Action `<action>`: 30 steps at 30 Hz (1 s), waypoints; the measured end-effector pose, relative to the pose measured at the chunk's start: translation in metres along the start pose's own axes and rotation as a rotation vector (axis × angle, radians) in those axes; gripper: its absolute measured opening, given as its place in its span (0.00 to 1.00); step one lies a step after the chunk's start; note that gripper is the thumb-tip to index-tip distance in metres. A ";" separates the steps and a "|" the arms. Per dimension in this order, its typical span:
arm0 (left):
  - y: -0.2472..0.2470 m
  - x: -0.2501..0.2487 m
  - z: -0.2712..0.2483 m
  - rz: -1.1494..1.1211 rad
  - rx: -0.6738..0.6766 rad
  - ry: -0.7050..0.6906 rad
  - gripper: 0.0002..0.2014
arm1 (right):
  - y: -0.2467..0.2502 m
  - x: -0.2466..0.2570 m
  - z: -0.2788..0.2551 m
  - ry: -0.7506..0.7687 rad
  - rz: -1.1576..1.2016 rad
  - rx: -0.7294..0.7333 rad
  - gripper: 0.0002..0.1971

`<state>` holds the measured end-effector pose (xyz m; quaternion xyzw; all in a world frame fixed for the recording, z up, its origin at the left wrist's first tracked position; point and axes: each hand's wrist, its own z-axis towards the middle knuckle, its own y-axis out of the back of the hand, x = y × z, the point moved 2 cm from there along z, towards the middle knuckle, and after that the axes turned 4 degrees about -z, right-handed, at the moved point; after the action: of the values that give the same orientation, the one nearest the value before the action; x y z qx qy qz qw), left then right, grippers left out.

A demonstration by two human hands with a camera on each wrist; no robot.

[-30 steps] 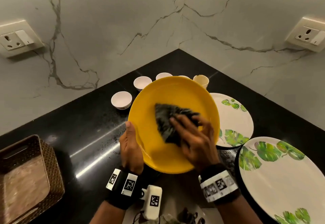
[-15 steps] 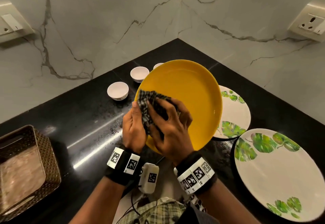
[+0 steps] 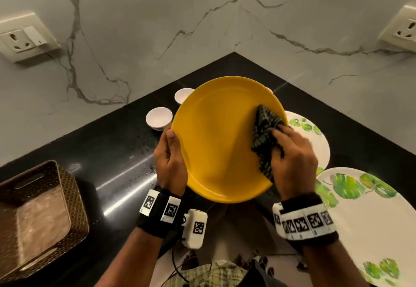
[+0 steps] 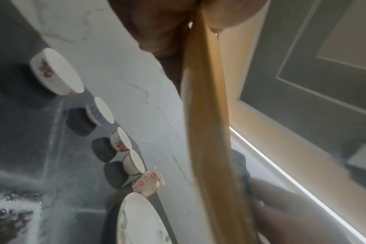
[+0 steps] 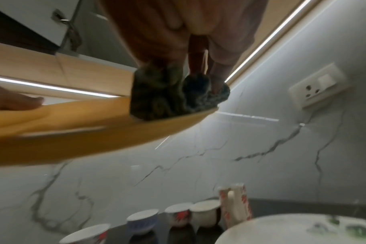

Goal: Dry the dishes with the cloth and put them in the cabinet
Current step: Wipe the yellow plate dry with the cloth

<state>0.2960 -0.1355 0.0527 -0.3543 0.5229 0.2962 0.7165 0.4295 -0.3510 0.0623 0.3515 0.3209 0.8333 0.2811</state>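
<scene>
A large yellow plate [image 3: 221, 138] is held tilted above the black counter [image 3: 101, 149]. My left hand [image 3: 170, 160] grips its left rim, thumb on the top face. My right hand [image 3: 290, 158] holds a dark checked cloth [image 3: 263, 136] bunched against the plate's right rim. In the left wrist view the plate [image 4: 207, 132] shows edge-on below my palm. The right wrist view shows the cloth [image 5: 167, 97] wrapped over the plate's edge [image 5: 73, 132] under my fingers.
Two white plates with green leaves [image 3: 313, 138] [image 3: 369, 219] lie on the counter at the right. Several small white bowls [image 3: 158, 118] and a patterned cup [image 4: 148, 181] stand along the marble wall. A brown woven basket [image 3: 38, 214] sits at the left. Wall sockets [image 3: 20, 39] flank the corner.
The cloth has swept from the plate's left rim, beside my left hand, across to its right rim. The left hand keeps its hold on the plate.
</scene>
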 end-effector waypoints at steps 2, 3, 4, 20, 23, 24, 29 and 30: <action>-0.009 -0.004 -0.006 0.050 0.079 -0.029 0.17 | 0.010 -0.003 0.016 -0.027 -0.014 -0.035 0.20; -0.012 -0.005 -0.010 0.075 0.106 -0.036 0.18 | 0.013 0.000 0.019 -0.013 -0.003 -0.029 0.22; -0.016 -0.008 -0.012 0.090 0.122 -0.051 0.19 | 0.016 0.005 0.021 0.013 0.006 -0.015 0.24; -0.022 0.003 -0.004 0.068 -0.164 -0.063 0.16 | -0.014 0.060 -0.064 0.311 0.185 0.310 0.18; -0.012 0.004 -0.003 0.042 -0.148 -0.070 0.17 | -0.010 0.041 -0.062 0.215 0.121 0.264 0.17; -0.008 0.003 -0.002 0.047 -0.120 -0.083 0.17 | -0.008 0.031 -0.057 0.160 0.083 0.243 0.16; 0.000 -0.004 -0.008 0.214 0.057 -0.162 0.26 | 0.013 -0.009 -0.008 -0.074 -0.033 0.120 0.18; -0.002 -0.005 -0.012 0.235 0.097 -0.183 0.25 | 0.015 -0.009 0.001 -0.070 -0.021 0.082 0.18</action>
<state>0.2899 -0.1471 0.0560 -0.2273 0.5070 0.3833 0.7378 0.4324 -0.3666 0.0701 0.3884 0.3485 0.8035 0.2864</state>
